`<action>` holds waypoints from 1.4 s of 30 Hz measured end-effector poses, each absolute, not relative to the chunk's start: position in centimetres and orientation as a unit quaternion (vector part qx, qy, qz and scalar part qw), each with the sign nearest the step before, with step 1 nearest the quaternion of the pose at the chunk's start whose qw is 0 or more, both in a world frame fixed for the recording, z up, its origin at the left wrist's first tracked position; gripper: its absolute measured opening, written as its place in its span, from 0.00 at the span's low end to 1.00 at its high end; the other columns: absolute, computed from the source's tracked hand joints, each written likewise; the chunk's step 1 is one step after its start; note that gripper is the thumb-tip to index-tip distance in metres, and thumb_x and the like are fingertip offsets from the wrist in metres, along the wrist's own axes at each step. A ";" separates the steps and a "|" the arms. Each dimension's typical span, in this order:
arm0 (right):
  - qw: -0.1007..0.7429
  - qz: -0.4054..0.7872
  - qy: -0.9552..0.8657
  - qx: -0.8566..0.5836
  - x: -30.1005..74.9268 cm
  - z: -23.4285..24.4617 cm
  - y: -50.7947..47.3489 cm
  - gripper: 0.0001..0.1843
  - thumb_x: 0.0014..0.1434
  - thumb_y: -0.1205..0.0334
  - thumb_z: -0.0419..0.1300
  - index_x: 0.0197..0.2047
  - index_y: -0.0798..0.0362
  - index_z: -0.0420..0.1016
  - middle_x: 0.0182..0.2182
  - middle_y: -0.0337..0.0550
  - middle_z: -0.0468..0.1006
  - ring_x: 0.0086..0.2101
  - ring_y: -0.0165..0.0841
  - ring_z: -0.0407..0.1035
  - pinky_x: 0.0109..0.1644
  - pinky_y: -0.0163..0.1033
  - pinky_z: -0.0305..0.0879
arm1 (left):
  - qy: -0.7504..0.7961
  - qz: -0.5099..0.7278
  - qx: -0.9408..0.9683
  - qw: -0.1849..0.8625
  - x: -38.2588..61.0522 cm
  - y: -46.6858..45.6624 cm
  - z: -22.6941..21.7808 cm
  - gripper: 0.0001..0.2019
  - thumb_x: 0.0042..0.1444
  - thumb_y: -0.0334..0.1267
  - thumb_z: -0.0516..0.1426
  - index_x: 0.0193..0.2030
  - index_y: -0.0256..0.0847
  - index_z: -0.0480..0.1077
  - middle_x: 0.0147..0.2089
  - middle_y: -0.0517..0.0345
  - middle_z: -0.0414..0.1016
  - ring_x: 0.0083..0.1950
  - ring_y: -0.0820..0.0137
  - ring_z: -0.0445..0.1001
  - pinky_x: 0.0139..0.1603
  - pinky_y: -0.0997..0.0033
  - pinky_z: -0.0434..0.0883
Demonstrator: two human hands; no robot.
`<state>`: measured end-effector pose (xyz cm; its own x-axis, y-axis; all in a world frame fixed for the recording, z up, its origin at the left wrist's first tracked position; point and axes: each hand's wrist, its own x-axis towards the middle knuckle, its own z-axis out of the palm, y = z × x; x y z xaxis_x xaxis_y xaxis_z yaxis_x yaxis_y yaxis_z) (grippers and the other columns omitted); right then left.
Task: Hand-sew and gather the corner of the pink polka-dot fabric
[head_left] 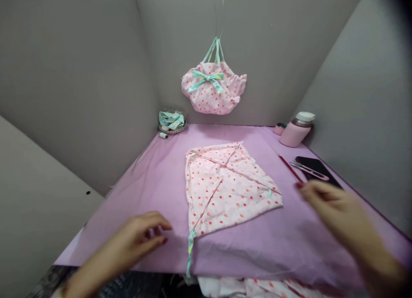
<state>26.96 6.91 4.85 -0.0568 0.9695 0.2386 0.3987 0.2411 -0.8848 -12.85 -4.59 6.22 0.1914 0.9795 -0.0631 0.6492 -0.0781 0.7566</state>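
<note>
A pink spotted fabric piece (225, 186) lies flat on the purple tablecloth (154, 182), with a teal strap hanging from its near corner over the table edge. My left hand (141, 236) hovers just left of that corner, fingers loosely curled and apart, holding nothing. My right hand (328, 203) is right of the fabric, smeared by motion, its fingertips close to a red pencil (289, 168) and a pair of thread snips (309, 170). A finished pink spotted bag (214, 90) with a teal bow hangs on the back wall.
A pink flask (296, 130) and its small pink cup (280, 128) stand at the back right. A black phone (317, 169) lies under the snips. A round tray of teal ribbon (172, 121) and a thread spool (163, 135) sit back left. More fabric (257, 287) lies below the front edge.
</note>
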 end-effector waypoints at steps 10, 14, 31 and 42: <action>0.183 0.394 -0.846 -0.309 10.7 0.7 2.6 0.11 0.55 0.68 0.52 0.39 0.51 0.74 0.30 0.40 0.77 0.31 0.31 0.70 0.35 0.33 0.59 | 0.565 0.243 0.744 0.260 -6.8 -3.7 1.2 0.06 0.55 0.29 0.52 0.36 0.41 0.69 0.34 0.55 0.74 0.36 0.68 0.71 0.36 0.73 0.65; 0.143 0.365 -0.864 -0.315 11.9 0.9 3.4 0.09 0.55 0.67 0.53 0.38 0.51 0.72 0.29 0.38 0.76 0.30 0.30 0.69 0.33 0.31 0.58 | 0.524 0.316 0.715 0.338 -5.9 -2.6 1.6 0.08 0.56 0.29 0.51 0.35 0.40 0.71 0.33 0.56 0.75 0.34 0.70 0.72 0.35 0.76 0.66; 0.274 -0.023 -0.843 -0.462 21.1 1.9 11.7 0.18 0.48 0.75 0.49 0.36 0.51 0.75 0.30 0.41 0.79 0.31 0.32 0.72 0.34 0.33 0.64 | 0.593 0.454 0.629 0.215 -4.5 4.9 7.5 0.08 0.55 0.42 0.54 0.35 0.42 0.72 0.29 0.61 0.76 0.31 0.70 0.75 0.31 0.77 0.70; 0.327 -0.092 -0.815 -0.469 26.6 4.9 15.6 0.17 0.55 0.71 0.49 0.43 0.53 0.74 0.39 0.44 0.79 0.38 0.35 0.73 0.40 0.36 0.66 | 0.274 0.465 0.842 0.013 0.2 6.5 5.6 0.12 0.53 0.24 0.53 0.44 0.38 0.67 0.35 0.52 0.78 0.36 0.70 0.77 0.37 0.76 0.73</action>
